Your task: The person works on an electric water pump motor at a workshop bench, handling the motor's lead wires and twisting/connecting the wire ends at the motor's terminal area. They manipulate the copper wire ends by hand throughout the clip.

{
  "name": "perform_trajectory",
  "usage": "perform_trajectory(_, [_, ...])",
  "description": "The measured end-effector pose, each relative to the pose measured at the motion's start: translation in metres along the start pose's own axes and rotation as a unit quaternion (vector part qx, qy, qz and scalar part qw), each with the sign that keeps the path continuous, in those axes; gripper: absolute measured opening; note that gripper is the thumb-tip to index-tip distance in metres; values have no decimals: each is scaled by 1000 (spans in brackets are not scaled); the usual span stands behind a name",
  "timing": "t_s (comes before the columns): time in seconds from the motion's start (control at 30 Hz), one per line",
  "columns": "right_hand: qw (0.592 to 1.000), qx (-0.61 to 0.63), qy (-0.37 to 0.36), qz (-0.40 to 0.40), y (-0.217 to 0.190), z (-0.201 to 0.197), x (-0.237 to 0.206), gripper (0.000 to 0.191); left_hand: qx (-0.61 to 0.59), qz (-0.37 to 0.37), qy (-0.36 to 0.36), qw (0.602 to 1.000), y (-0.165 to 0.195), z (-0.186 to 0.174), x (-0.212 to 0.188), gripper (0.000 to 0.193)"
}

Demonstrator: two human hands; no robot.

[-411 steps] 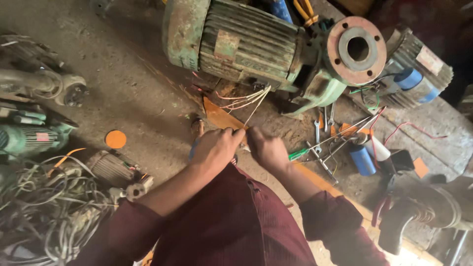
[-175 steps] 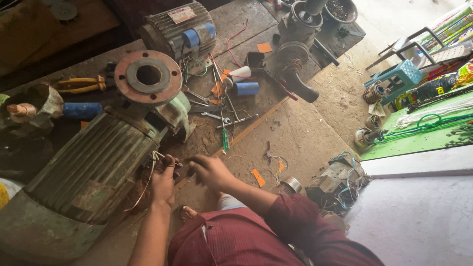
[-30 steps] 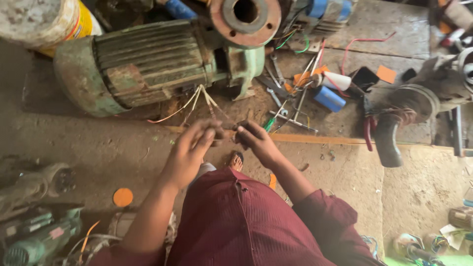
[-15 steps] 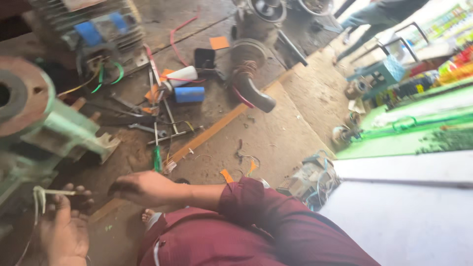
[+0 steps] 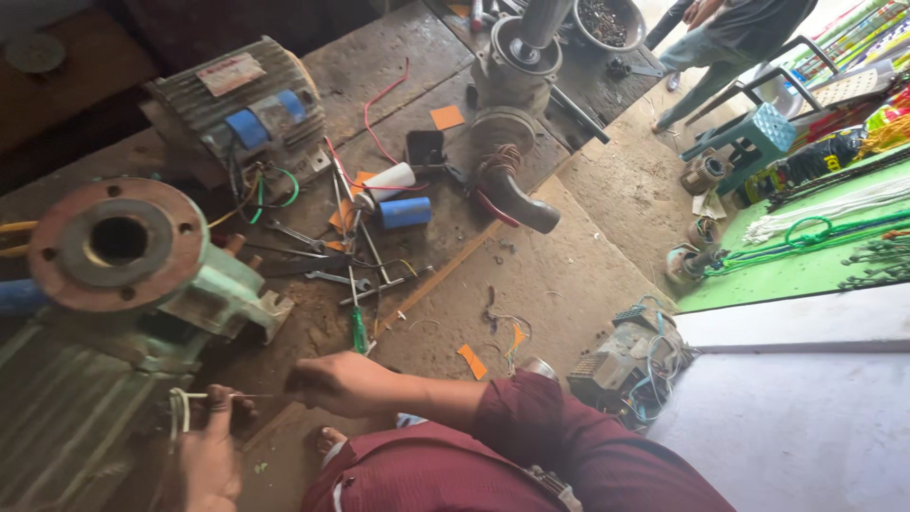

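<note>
The white wires [image 5: 178, 406], at the foot of the green motor [image 5: 142, 284], are pinched in the left hand [image 5: 210, 455], while the right hand [image 5: 336, 382], grip closed on a thin strand, seems mid-separation; pulling it straight likely needs steady tension.

Two hands work beside the green pump: the left hand [image 5: 210, 460] and the right hand [image 5: 336, 382], with one thin white wire [image 5: 204, 396] between them. Past the pump [image 5: 142, 275] lie one blue capacitor [image 5: 405, 212], one white capacitor [image 5: 390, 178] and one green-handled screwdriver [image 5: 358, 327]. Three orange scraps show: one [image 5: 446, 117] far beyond the pump, two [image 5: 471, 360] [image 5: 518, 336] on the floor right of it.
</note>
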State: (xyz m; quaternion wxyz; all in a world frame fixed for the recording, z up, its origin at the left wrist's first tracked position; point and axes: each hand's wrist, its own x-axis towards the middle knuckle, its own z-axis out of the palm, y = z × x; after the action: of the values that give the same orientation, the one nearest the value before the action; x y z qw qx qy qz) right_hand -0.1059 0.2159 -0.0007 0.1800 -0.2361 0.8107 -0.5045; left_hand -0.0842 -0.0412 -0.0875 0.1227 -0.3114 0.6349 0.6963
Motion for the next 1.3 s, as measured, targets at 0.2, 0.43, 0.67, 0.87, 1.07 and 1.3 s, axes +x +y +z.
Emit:
perform_trajectory(0.2, [985, -123, 28, -115, -24, 11, -8, 19, -202, -51, -50, 977, -3, -6, 6, 26])
perform_trajectory(0.43, [963, -160, -76, -203, -55, 19, -1, 42, -139, 0, -110, 984, -7, -23, 11, 31])
perform_trajectory(0.67, [977, -88, -1, -194, -66, 29, -18, 53, -188, -11, -156, 970, 5, -20, 2, 28])
perform_trajectory(0.87, [969, -171, 8, -179, -55, 44, -12, 36, -146, 2, -153, 977, 13, -26, -5, 29])
perform_trajectory(1.07, [989, 89, 108, 57, -70, 81, -26, 36, -147, 3, -149, 978, 17, -24, -8, 32])
perform_trajectory(1.3, [978, -45, 199, 31, -72, 85, -21, 15, -118, 44, -162, 979, 12, -31, -5, 36])
